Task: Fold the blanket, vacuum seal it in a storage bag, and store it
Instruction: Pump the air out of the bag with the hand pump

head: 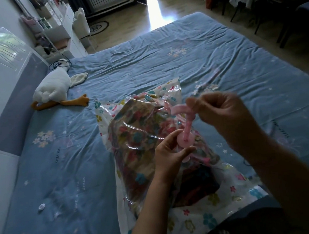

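Pink plastic stands between the two hands: a small hand pump [186, 127], its round foot set on the clear, flower-printed bag [198, 217] that lies across the blue sheet [144, 60]. The left hand [169, 151] is curled round that foot, with the thumb on the near side and the other fingers wrapped over the far side, pinching it against the plastic. Straight above those fingers the thin stem rises to a crossbar handle, and the right hand [219, 110] grips the handle in a closed fist. That hand is blurred, so I cannot tell how each finger lies on the bar.

The folded blanket [132, 134], busy with red, teal and yellow flowers, sits inside the bag directly under and around the left fingertips. The plastic wrinkles over it and catches the light. The bag's loose printed edge spreads out beyond the blanket, both away from the hands and back under the wrists.

Well off to the left of the left hand, a little white cap [41, 206] lies alone on the sheet. Far beyond the fingers, up by the padded headboard, a white toy goose [51, 87] with orange feet lies on its side.
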Demonstrator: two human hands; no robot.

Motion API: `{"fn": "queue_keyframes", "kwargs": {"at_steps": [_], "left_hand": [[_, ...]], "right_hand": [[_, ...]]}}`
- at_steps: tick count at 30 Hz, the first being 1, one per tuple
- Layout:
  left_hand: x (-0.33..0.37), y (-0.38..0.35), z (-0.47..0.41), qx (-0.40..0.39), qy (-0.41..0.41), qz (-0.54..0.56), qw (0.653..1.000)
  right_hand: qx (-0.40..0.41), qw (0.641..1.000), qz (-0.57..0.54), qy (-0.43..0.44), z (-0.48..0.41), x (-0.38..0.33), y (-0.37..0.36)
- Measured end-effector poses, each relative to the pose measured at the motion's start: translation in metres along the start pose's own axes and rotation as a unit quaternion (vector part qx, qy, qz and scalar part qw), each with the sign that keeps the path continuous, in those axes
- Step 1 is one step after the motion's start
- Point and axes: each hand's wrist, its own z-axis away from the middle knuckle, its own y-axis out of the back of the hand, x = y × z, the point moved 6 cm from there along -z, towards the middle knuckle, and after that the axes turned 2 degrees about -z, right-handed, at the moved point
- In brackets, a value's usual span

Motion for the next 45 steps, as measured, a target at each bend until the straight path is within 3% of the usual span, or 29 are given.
{"fn": "queue_keyframes", "kwargs": {"at_steps": [1, 3, 6, 8, 10, 13, 15, 20, 22, 25, 27, 29, 33, 35, 39, 41, 45], "left_hand": [[0.000, 0.000, 0.000, 0.001, 0.002, -0.001, 1.000], [0.000, -0.001, 0.000, 0.001, -0.003, 0.000, 1.000], [-0.001, -0.002, 0.001, -0.004, -0.007, 0.006, 1.000], [-0.003, -0.001, 0.001, -0.002, -0.006, 0.006, 1.000], [-0.003, 0.001, 0.000, -0.001, -0.002, 0.002, 1.000], [-0.003, 0.003, -0.002, 0.005, 0.002, -0.013, 1.000], [-0.002, 0.002, -0.003, 0.003, 0.002, -0.008, 1.000], [0.001, -0.001, 0.001, -0.008, -0.010, 0.016, 1.000], [0.001, 0.000, 0.001, -0.009, -0.010, 0.017, 1.000], [0.000, 0.002, -0.001, -0.005, -0.001, 0.011, 1.000], [-0.002, 0.003, -0.002, 0.000, 0.005, 0.011, 1.000], [-0.003, 0.002, -0.001, 0.006, 0.005, 0.017, 1.000], [0.002, -0.001, 0.002, -0.006, -0.002, 0.026, 1.000], [0.005, 0.001, 0.001, -0.008, -0.007, 0.026, 1.000], [0.002, 0.003, -0.001, 0.000, -0.001, 0.003, 1.000], [0.000, 0.001, -0.001, 0.000, 0.005, 0.012, 1.000], [0.003, -0.004, 0.001, -0.008, -0.007, 0.023, 1.000]], "right_hand": [[0.000, 0.999, -0.034, 0.024, -0.004, -0.009, 0.001], [0.000, 1.000, 0.002, 0.023, -0.001, 0.005, 0.000], [-0.028, 0.978, 0.181, -0.096, 0.013, 0.075, 0.000], [-0.038, 0.964, 0.224, -0.140, 0.019, 0.093, 0.001], [-0.024, 0.978, 0.183, -0.092, 0.012, 0.059, -0.002], [-0.012, 0.999, 0.037, 0.019, -0.006, -0.011, -0.003], [-0.018, 0.998, 0.028, 0.045, -0.010, -0.015, -0.004], [-0.049, 0.964, 0.231, -0.120, 0.016, 0.090, 0.001], [-0.048, 0.964, 0.233, -0.122, 0.015, 0.082, 0.000], [-0.025, 0.998, 0.049, -0.042, -0.003, 0.013, -0.005], [-0.020, 0.999, -0.047, 0.010, -0.011, -0.014, -0.004], [-0.026, 1.000, -0.016, -0.007, -0.008, 0.004, -0.006], [-0.051, 0.967, 0.205, -0.142, 0.015, 0.091, -0.003], [-0.045, 0.970, 0.202, -0.126, 0.012, 0.086, -0.003], [-0.021, 0.999, 0.023, -0.009, -0.013, 0.004, -0.006], [-0.012, 1.000, 0.006, 0.025, -0.018, -0.004, -0.004], [-0.038, 0.983, 0.152, -0.096, 0.007, 0.069, -0.006]]}}
